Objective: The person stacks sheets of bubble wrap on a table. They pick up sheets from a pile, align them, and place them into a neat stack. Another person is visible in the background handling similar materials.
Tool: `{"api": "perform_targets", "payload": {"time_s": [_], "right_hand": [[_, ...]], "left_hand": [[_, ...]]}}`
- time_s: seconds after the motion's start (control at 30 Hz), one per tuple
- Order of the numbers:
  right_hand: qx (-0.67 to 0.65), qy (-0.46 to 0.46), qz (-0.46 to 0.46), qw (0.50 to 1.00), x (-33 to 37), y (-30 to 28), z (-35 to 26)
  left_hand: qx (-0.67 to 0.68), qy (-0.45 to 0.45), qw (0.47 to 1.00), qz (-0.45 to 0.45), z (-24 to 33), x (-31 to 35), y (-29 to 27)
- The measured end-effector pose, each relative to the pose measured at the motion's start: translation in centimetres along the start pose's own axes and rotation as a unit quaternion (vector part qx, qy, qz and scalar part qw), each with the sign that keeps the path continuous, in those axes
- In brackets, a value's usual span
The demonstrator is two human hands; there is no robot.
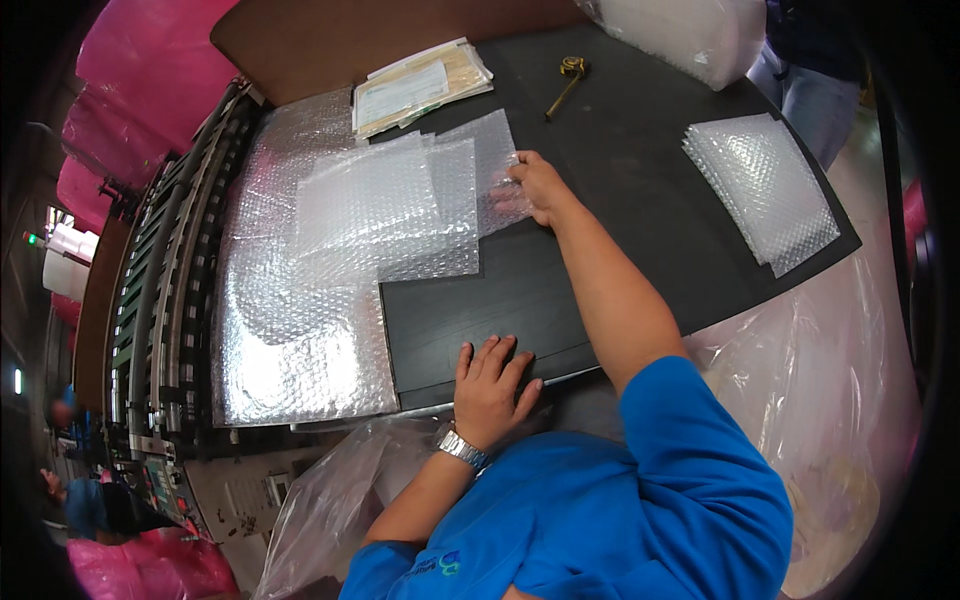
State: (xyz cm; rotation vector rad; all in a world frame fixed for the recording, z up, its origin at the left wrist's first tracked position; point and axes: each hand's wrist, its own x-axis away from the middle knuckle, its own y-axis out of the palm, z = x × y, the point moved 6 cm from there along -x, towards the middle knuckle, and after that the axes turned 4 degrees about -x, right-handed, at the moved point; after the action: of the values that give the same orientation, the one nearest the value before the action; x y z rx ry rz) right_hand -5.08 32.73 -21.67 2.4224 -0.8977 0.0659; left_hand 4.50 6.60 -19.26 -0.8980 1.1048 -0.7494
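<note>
My right hand (537, 190) reaches across the black tabletop and grips the right edge of a clear bubble wrap sheet (474, 136), its fingers showing partly through the plastic. Overlapping that sheet on the left are more cut bubble wrap pieces (370, 195). They lie on a wide length of bubble wrap (290, 325) that comes from the machine side. My left hand (491, 388), with a metal watch (461, 447) on its wrist, lies with fingers spread at the table's near edge and holds nothing.
A neat stack of bubble wrap pieces (765, 190) sits at the table's right. Papers (415, 90) and a yellow tape measure (568, 75) lie at the back. A roller machine (165, 290) borders the left; a bubble wrap roll (690, 35) and another person (815, 100) are far right.
</note>
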Motion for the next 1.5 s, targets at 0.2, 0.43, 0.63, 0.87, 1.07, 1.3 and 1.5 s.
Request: {"api": "perform_targets", "payload": {"time_s": [0.2,0.43,0.63,0.87,1.07,1.3,1.5], "right_hand": [[-0.001,-0.014,-0.01,1.0,-0.13,-0.02,0.09],[0.011,-0.02,-0.023,0.999,-0.32,-0.02,0.22],[0.0,-0.019,-0.019,1.0,-0.48,-0.01,0.39],[-0.003,-0.021,-0.04,0.999,-0.48,-0.01,0.34],[-0.002,-0.027,-0.025,0.999,-0.49,-0.04,0.35],[-0.003,-0.026,-0.027,0.999,-0.41,-0.02,0.29],[-0.007,-0.028,-0.031,0.999,-0.42,0.04,0.3]], "left_hand": [[0.001,0.004,1.0,0.007,-0.01,0.1,0.03],[-0.001,0.005,1.0,0.005,0.0,0.05,0.08],[-0.002,0.005,1.0,0.007,-0.05,0.12,0.16],[-0.001,0.004,1.0,0.003,-0.05,0.07,0.1],[-0.001,0.003,1.0,0.004,-0.01,0.08,0.08],[-0.004,0.004,1.0,0.004,-0.01,0.07,0.11],[-0.007,0.005,1.0,0.006,-0.05,0.08,0.19]]}}
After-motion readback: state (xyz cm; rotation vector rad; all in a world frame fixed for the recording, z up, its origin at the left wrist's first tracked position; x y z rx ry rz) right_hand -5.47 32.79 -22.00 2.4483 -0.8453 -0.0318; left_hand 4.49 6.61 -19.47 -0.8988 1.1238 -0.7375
